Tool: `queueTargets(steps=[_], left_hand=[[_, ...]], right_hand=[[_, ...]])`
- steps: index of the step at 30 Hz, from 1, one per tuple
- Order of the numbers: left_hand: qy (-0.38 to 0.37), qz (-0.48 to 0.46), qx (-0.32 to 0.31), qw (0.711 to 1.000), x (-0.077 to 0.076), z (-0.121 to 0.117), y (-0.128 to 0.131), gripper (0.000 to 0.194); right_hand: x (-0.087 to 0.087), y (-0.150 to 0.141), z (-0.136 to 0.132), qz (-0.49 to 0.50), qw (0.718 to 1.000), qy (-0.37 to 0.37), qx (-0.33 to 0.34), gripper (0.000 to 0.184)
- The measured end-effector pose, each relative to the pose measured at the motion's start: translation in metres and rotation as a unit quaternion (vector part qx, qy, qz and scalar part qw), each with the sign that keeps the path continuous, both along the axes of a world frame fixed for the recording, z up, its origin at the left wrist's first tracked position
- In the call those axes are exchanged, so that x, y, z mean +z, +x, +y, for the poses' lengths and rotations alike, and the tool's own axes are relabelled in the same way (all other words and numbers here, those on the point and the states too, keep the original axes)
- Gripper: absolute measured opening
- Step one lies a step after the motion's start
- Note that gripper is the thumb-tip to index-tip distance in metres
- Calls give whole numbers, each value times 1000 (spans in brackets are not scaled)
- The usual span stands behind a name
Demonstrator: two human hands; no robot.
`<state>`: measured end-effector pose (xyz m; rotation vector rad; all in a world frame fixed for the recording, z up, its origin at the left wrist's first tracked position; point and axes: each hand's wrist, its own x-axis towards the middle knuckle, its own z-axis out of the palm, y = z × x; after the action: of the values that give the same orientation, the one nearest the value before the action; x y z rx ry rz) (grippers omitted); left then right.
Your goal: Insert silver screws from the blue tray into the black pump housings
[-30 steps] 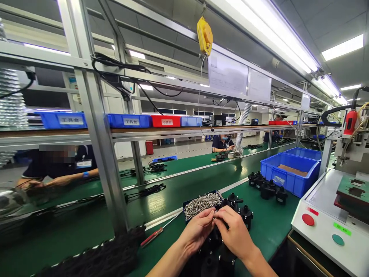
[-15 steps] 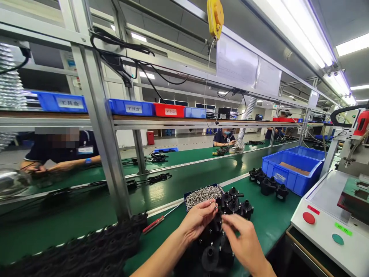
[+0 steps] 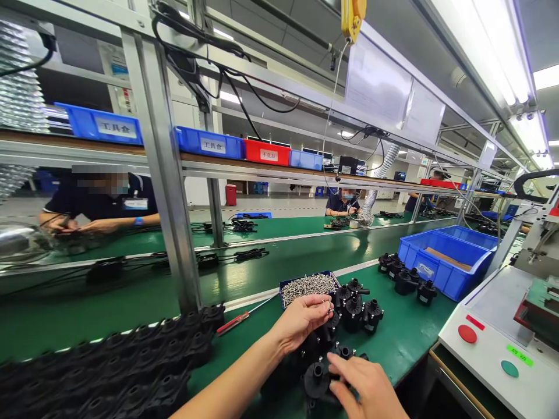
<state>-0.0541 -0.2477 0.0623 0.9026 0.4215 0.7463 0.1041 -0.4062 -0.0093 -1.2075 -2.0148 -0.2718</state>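
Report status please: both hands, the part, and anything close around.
Left hand pinches small screws beside screw tray. Right hand grips black pump part at bench edge. More black parts crowd close behind.

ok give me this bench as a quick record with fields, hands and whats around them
left hand: raised over black parts, small screws pinched at fingertips
right hand: on a black part at the near edge
screw tray: full of silver screws, just beyond left hand
screwdriver: red handle, lying on green mat, left of tray
blue bin: right, black parts beside it
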Motion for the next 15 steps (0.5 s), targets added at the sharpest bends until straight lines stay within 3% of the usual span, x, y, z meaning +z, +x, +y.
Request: queueTargets(steps=[5, 11, 15], left_hand=[[63, 42, -52, 996, -2, -14, 0, 54], [190, 100, -70, 974, 3, -25, -4, 54], [257, 121, -83, 955, 8, -23, -9, 52]], right_hand=[[23, -5, 8, 161, 983, 50, -68, 20], [45, -14, 17, 171, 981, 62, -63, 13], [43, -15, 18, 142, 986, 65, -51, 30]])
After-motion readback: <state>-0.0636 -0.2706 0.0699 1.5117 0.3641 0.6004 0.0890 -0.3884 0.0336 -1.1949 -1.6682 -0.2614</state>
